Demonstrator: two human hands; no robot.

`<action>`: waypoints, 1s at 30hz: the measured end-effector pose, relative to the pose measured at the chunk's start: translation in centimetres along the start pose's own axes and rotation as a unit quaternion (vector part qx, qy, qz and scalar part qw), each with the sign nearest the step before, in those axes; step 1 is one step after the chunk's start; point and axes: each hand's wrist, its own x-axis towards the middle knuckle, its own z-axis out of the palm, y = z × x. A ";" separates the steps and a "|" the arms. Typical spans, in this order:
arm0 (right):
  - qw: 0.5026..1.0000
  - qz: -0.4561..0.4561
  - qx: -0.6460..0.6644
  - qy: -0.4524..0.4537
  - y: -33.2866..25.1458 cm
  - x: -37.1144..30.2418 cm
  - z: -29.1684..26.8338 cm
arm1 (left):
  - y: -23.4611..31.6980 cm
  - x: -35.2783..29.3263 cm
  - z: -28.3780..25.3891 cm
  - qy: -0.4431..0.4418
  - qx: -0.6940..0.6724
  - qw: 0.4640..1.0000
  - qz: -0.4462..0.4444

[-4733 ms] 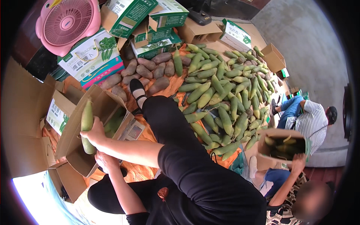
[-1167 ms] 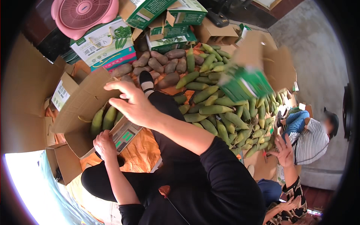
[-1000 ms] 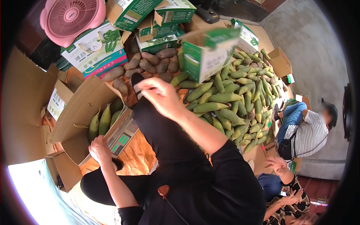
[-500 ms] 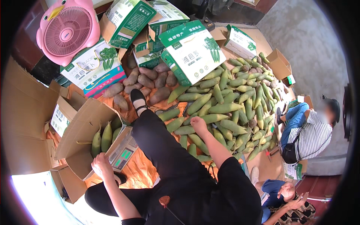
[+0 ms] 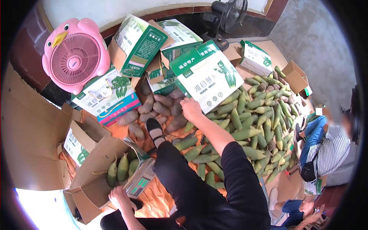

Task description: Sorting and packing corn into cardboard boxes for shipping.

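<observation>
My left hand (image 5: 120,198) is closed at the near edge of an open cardboard carton (image 5: 94,163), its fingers curled on the rim. Several green radishes (image 5: 123,167) lie inside the carton, which rests on a scale (image 5: 138,185) with a lit green display. My right hand (image 5: 191,110) reaches forward to the lower left edge of a white and green box (image 5: 209,76), just above a green radish (image 5: 189,127). Its fingers are bent inward, and what they grip is hidden. A large pile of green radishes (image 5: 245,134) spreads to the right of that arm.
Brownish tubers (image 5: 162,109) lie ahead on an orange sheet (image 5: 153,197). A pink fan (image 5: 75,61) stands at the far left, a black fan (image 5: 233,15) at the back. More boxes (image 5: 140,44) are stacked behind. Two other people sit at the right, one in a striped shirt (image 5: 327,155).
My right hand has moved from the radish pile forward and left to the white and green box's edge. My left hand stays by the carton. The view has shifted.
</observation>
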 end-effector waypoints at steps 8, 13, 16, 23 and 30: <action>0.984 -0.048 -0.168 -0.035 -0.9 13.7 5.8 | 0.5 0.4 -0.3 0.016 -0.020 1.000 0.001; 0.926 0.027 -0.303 -0.223 0.1 17.0 7.9 | 1.5 1.0 -2.0 -0.017 0.018 0.999 0.024; 0.910 0.026 -0.340 -0.237 0.8 16.8 7.2 | 1.2 1.2 -1.8 -0.018 0.021 0.999 0.019; 0.916 0.109 -0.284 -0.261 1.3 11.5 -1.1 | 0.8 0.7 -0.9 0.030 -0.002 1.000 0.008; 0.964 0.164 -0.198 -0.072 8.5 0.6 -11.5 | 0.3 0.7 0.2 0.025 0.003 0.999 0.020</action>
